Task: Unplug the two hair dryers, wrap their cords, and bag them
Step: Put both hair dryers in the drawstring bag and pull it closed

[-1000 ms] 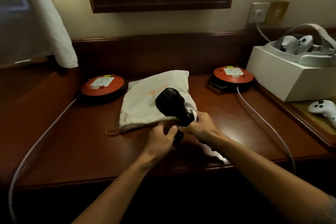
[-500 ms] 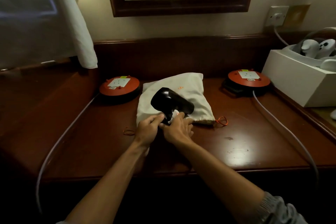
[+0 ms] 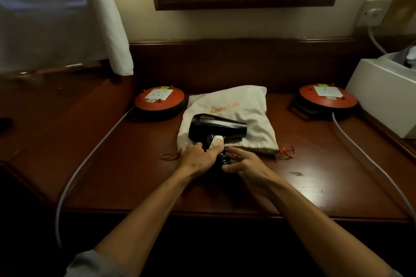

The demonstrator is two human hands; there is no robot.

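A black hair dryer (image 3: 216,128) lies on its side on top of a white drawstring bag (image 3: 245,105) in the middle of the wooden desk, nozzle pointing right. My left hand (image 3: 198,157) grips its handle, where a white tag with a red mark shows. My right hand (image 3: 245,162) rests just to the right, thumb and fingers touching the black ribbed cord end (image 3: 224,159) below the handle. The rest of the cord is hidden under my hands. The bag looks filled; its contents are hidden. Only one hair dryer is visible.
Two orange extension reels (image 3: 159,99) (image 3: 327,96) flank the bag, their grey cables (image 3: 90,159) (image 3: 369,164) running off the desk (image 3: 139,177) front. The bag's orange drawstring (image 3: 288,150) lies at its right corner. A white box (image 3: 382,96) stands at right, a wall socket (image 3: 371,12) above it, a curtain (image 3: 90,18) at left.
The hair dryer has turned from pointing up-left to lying with its nozzle to the right. My right hand has slid off the handle down to the cord end.
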